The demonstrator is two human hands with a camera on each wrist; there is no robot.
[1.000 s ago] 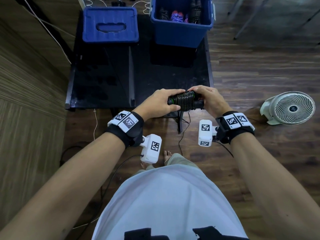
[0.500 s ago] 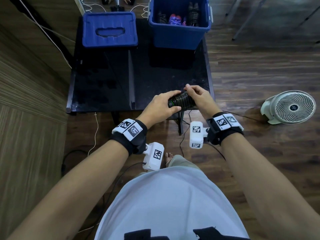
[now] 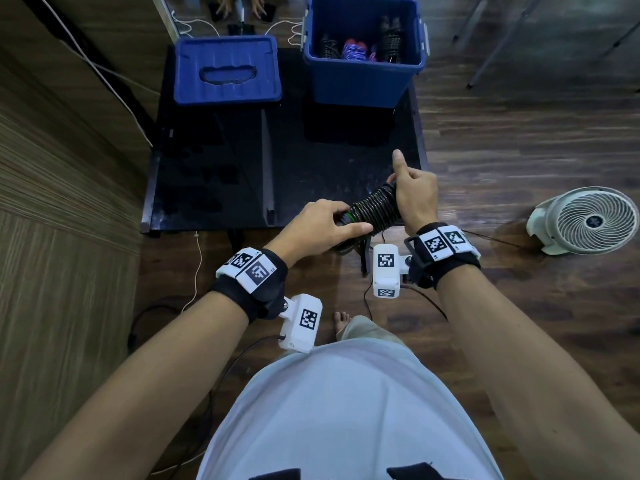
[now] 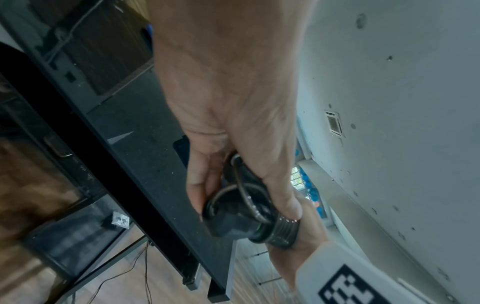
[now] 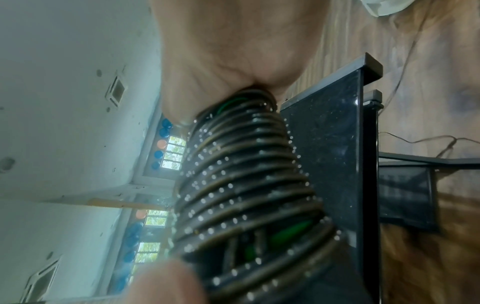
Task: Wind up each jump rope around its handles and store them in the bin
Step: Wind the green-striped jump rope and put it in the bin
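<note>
A black jump rope (image 3: 372,209) with green trim is coiled tightly round its paired handles and held tilted over the near edge of the black table (image 3: 214,174). My left hand (image 3: 322,225) pinches the lower handle end (image 4: 228,214). My right hand (image 3: 414,194) grips the upper end, thumb sticking up; the coils (image 5: 249,185) fill the right wrist view. The open blue bin (image 3: 363,67) stands at the table's far right with several wound ropes (image 3: 353,50) inside.
The bin's blue lid (image 3: 225,72) lies at the table's far left. A white floor fan (image 3: 588,221) sits on the wooden floor to the right. Thin cables (image 3: 197,271) trail on the floor below the table. A wood-panelled wall runs along the left.
The bundle has tilted from level to slanting up to the right. My right hand has risen and shifted to the far end, thumb now raised. The left hand stays on the lower end.
</note>
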